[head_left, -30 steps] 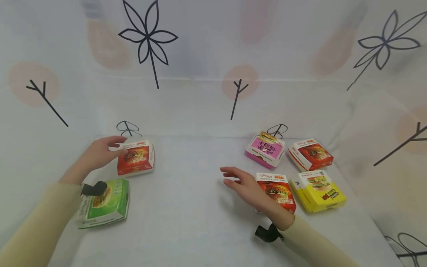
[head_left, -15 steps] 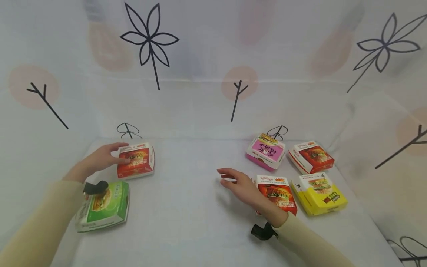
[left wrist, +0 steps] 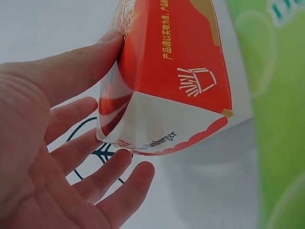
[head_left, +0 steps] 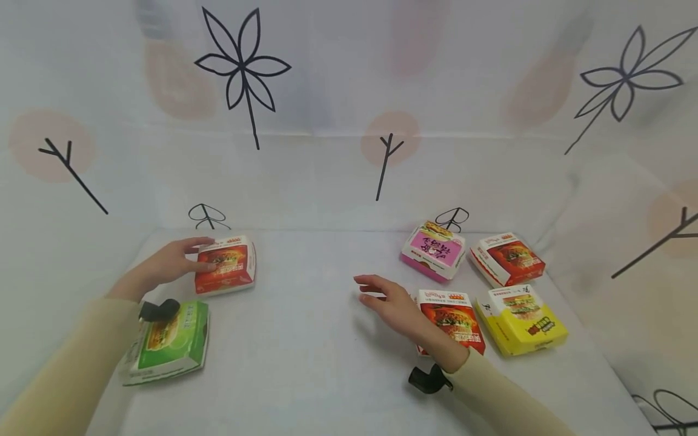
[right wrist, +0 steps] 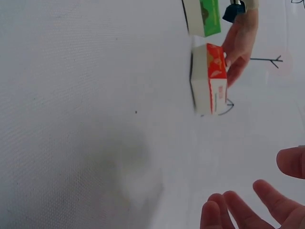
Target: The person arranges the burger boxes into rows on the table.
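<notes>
My left hand (head_left: 163,263) reaches to a red-and-white hamburger box (head_left: 233,266) at the back left of the table. In the left wrist view the thumb lies against an edge of that box (left wrist: 188,57), while the fairly straight fingers spread along its side. A green burger box (head_left: 174,348) sits nearer, under the left wrist. My right hand (head_left: 394,306) hovers over the table with loosely bent fingers and holds nothing. Beneath its wrist is another red burger box (head_left: 457,318), partly covered by the forearm.
A yellow burger box (head_left: 526,321), a pink one (head_left: 433,253) and a third red one (head_left: 511,259) are grouped at the right. Patterned white cloth (head_left: 316,175) rises behind the table (head_left: 294,351). Black wrist cameras hang below both wrists.
My left hand has come down and right onto the red box, which has shifted slightly right. My right hand has drifted a little left.
</notes>
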`<state>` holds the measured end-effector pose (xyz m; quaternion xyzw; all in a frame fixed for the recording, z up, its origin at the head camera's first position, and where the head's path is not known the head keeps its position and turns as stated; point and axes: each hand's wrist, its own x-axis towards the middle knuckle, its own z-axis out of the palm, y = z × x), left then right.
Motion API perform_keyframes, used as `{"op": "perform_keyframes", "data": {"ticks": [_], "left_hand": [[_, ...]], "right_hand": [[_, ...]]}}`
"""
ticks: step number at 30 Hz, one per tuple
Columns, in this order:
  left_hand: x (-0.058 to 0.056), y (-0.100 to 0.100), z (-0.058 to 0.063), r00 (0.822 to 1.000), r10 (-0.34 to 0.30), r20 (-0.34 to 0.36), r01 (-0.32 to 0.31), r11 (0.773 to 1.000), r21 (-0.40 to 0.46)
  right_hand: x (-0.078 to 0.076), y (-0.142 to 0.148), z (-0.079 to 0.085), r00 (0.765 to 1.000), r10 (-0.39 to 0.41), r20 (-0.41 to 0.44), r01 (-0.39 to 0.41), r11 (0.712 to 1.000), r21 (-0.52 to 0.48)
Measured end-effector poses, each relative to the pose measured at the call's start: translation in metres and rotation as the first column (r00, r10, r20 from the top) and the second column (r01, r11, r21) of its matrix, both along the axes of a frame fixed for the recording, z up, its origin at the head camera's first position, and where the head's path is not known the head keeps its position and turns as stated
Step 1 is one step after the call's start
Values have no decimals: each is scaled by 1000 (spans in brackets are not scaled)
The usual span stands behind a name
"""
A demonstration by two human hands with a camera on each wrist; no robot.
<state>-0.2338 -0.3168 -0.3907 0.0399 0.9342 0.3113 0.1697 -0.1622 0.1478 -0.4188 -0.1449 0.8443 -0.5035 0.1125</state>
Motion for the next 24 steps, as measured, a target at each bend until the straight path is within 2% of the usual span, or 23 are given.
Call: {"op": "perform_keyframes", "data": {"ticks": [6, 12, 20, 24], "left_hand": [[-2, 11, -1, 1000, -11, -2, 11, 1000, 4], [-5, 25, -3, 999, -30, -35, 31, 999, 32], [-6, 46, -7, 996, -67, -63, 70, 996, 49], [-6, 60, -8, 995, -78, -66, 81, 996, 48]], "right_hand": [[-2, -2, 0, 1000, -4, -3, 4, 1000, -13], [-8, -8, 1, 1000, -20, -2, 19, 1000, -20], [-23, -28, -1, 996, -49, -71, 49, 999, -3], [-33, -39, 0, 997, -56, -60, 56, 998, 5]]}}
